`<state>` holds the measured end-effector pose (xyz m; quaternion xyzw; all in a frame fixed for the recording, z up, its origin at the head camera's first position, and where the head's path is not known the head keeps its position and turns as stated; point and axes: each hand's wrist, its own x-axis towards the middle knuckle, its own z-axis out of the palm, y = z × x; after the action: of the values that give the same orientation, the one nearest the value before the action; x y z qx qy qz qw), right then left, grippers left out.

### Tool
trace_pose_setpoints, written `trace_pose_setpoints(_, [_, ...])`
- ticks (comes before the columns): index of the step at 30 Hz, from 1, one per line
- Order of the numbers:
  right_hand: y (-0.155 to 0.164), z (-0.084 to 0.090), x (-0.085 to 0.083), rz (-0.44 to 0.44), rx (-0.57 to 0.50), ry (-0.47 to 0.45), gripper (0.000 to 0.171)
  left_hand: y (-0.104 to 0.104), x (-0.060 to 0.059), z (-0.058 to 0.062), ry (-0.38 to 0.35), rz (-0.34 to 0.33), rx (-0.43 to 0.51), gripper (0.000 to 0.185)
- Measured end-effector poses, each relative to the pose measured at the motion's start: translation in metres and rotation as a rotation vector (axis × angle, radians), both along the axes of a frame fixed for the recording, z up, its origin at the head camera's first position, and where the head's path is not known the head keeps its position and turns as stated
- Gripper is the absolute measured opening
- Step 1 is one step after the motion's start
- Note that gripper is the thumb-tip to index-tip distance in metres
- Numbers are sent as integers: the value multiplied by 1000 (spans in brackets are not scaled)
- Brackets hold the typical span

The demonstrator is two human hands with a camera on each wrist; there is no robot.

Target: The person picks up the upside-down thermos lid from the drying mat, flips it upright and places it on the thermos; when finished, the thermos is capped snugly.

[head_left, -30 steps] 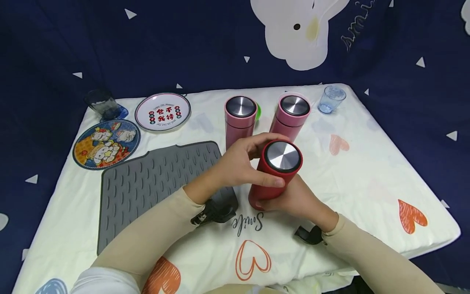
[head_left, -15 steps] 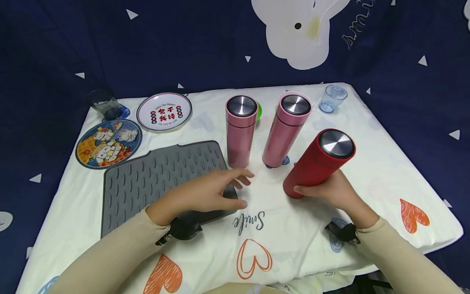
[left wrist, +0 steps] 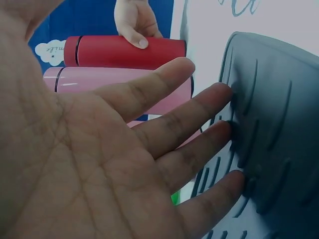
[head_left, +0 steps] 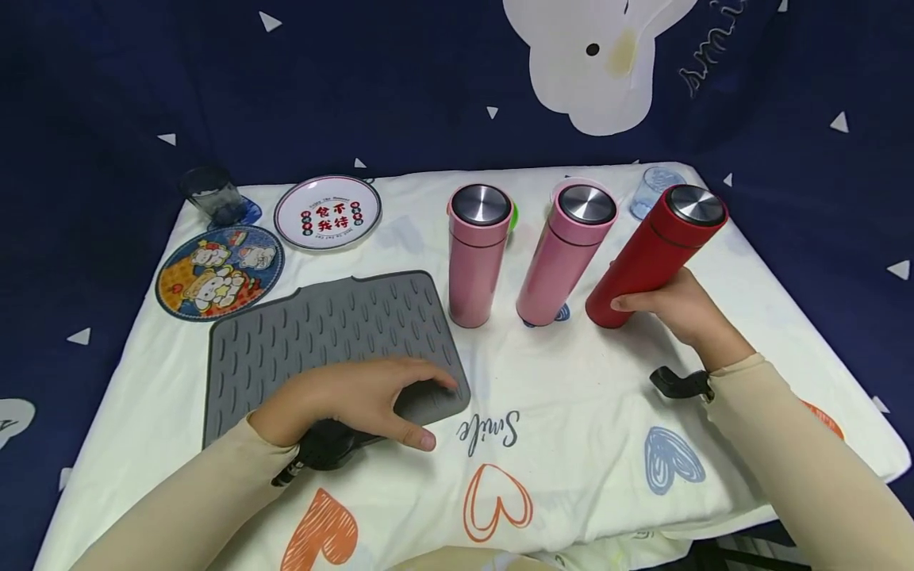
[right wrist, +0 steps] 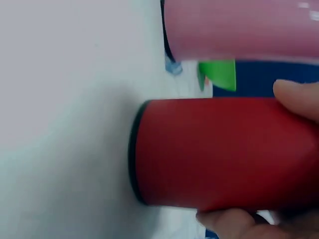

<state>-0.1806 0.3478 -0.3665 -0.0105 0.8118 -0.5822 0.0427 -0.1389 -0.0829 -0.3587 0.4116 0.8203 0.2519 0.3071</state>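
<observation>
The right hand (head_left: 674,305) grips the red thermos flask (head_left: 653,258) low on its body, thumb in front and fingers curled behind. The flask stands at the right end of a row, just beside the 2 pink thermos flasks, and leans away from them. In the right wrist view its base (right wrist: 137,152) sits at the white printed sheet (head_left: 571,412), though whether it rests flat or on an edge cannot be told.

Taking the nearer pink flask (head_left: 564,258) as the landmark: the other pink flask (head_left: 477,258) stands to its left, a clear blue cup (head_left: 646,190) sits behind and to its right, partly hidden by the red flask, and a grey ribbed silicone mat (head_left: 321,341) lies well to its left and nearer the person. Further left and back are a white plate with red characters (head_left: 327,212), a round cartoon plate (head_left: 217,271) and a dark tumbler (head_left: 210,194).

The left hand (head_left: 357,396) lies spread and relaxed, fingertips (left wrist: 227,129) touching the mat's near corner and holding nothing.

To seat the flask well, I judge it should be tipped upright until the base meets the sheet flat, with a gap kept from the nearer pink flask so it is not knocked. The sheet looks soft, so steady it before the fingers loosen.
</observation>
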Motion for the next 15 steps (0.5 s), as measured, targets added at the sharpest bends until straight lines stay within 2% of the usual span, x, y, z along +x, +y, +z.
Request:
trace_pose_setpoints(3, [6,-1,-4,22,-43,-29,58,1,0,-1,-6,-3,6,73])
trace_pose_setpoints(6, [11,-5,-4,19,-25,-49,58,3,0,-2,-8,-11,21,72])
trace_pose_setpoints(8, [12,-8,-2,18,38,-57,59,3,0,-3,-12,-11,33,72])
trace_pose_setpoints(11, [14,-10,7,12,136,-95,72,0,1,-4,-13,7,73,69])
trace_pose_setpoints(13, [16,-5,19,25,247,-156,82,-4,1,-4,3,40,138,59])
trace_pose_setpoints(15, [17,2,37,64,397,-217,85,-9,2,-3,32,82,225,44])
